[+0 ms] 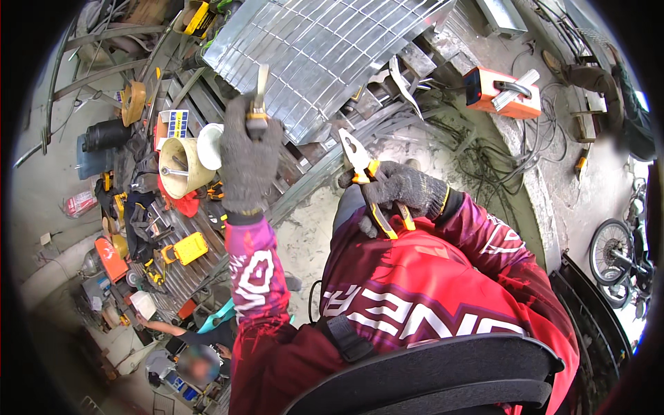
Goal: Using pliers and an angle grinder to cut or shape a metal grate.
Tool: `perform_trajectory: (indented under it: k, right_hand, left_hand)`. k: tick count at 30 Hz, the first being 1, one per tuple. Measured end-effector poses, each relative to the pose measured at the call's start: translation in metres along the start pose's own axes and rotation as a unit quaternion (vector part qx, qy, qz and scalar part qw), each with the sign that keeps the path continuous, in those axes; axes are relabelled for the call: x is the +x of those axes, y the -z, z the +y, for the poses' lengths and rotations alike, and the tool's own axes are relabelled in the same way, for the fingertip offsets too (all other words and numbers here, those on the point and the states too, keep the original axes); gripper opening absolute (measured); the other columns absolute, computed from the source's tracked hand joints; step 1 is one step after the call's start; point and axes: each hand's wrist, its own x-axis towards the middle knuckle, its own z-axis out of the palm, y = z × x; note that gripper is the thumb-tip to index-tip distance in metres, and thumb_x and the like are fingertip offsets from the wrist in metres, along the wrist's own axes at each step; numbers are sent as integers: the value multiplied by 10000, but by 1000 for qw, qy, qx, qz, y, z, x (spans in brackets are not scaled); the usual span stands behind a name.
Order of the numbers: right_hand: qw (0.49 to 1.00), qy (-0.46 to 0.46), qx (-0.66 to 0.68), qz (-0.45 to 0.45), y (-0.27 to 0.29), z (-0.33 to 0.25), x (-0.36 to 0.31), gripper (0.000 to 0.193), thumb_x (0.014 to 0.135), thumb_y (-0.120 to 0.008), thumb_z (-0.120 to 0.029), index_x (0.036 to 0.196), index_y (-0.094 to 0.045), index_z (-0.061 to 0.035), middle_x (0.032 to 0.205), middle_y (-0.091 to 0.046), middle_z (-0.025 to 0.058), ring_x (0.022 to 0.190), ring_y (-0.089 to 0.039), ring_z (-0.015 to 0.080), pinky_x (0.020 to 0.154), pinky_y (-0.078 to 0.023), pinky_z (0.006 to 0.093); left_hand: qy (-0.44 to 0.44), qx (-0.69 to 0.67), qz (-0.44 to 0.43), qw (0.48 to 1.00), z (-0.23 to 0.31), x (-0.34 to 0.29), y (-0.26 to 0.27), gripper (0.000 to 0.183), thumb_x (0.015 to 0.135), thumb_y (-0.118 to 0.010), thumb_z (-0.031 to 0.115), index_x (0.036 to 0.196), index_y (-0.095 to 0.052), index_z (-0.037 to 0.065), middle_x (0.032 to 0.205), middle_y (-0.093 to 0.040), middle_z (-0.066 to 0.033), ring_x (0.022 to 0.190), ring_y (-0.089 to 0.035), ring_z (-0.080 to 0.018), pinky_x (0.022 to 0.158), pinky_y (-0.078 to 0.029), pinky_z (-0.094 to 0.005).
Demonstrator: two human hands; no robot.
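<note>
My left hand (250, 162), in a dark grey knit glove, reaches over the edge of the workbench. Its fingers are closed on what looks like a paintbrush (261, 86), pale handle pointing up. Beside that wrist are a round white lid or cup (210, 146) and a beige tub (181, 170) with a metal tool inside. Close to my chest, my right hand (411, 188), also gloved, grips combination pliers (357, 153) with yellow and black handles. Their jaws point up and away from me. A galvanized sheet with wire mesh (304, 62) lies ahead of both hands.
An orange and white welding machine (503, 93) stands at right beside tangled cables (529, 155). Yellow power tools (185, 249) and an orange grinder-like case (111, 259) lie at left. Another person (197, 346) is at lower left; a second person's legs (595, 76) show upper right.
</note>
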Motion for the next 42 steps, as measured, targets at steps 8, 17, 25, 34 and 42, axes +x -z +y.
perform_trajectory:
  k: [8,17,25,34,42]
  right_hand:
    - [998,-6,2,70,-15,2,-14,530,923,-632,-88,1411,-433,-29,824,-664,157,757,-715,328,668,-593,400]
    - [972,97,-207,-47,-2,-29,-24,598,891,-647,-64,1428,-394,12,815,-666,180,752,-709,329,740,-583,452]
    - [997,-66,-34,22,-3,-51,-26,728,826,-620,53,1498,-343,6,718,-629,157,737,-705,271,716,-581,412]
    - [984,-130,-122,3,-15,-80,-31,660,784,-545,99,1424,-407,19,877,-663,208,818,-732,379,724,-625,426]
    - [990,-123,-64,20,14,-71,-32,713,778,-628,93,1447,-392,19,846,-669,239,764,-724,358,724,-614,441]
  left_hand:
    - [-112,202,-12,973,-7,92,-20,467,846,-695,206,1275,-564,77,1094,-663,-172,952,-670,-322,844,-531,-423]
    - [-155,274,-27,949,-2,112,-21,453,838,-713,247,1255,-584,124,1075,-691,-181,1024,-658,-374,891,-519,-464]
    - [-230,238,34,943,-28,115,-41,447,826,-721,215,1241,-580,130,1085,-671,-203,1009,-642,-417,861,-519,-499]
    - [-228,244,70,940,-33,103,-48,418,826,-705,194,1223,-588,135,1115,-662,-165,1044,-621,-401,878,-511,-492]
    - [-217,244,76,942,-29,101,-49,420,821,-699,191,1226,-593,147,1132,-656,-150,1049,-614,-392,893,-503,-489]
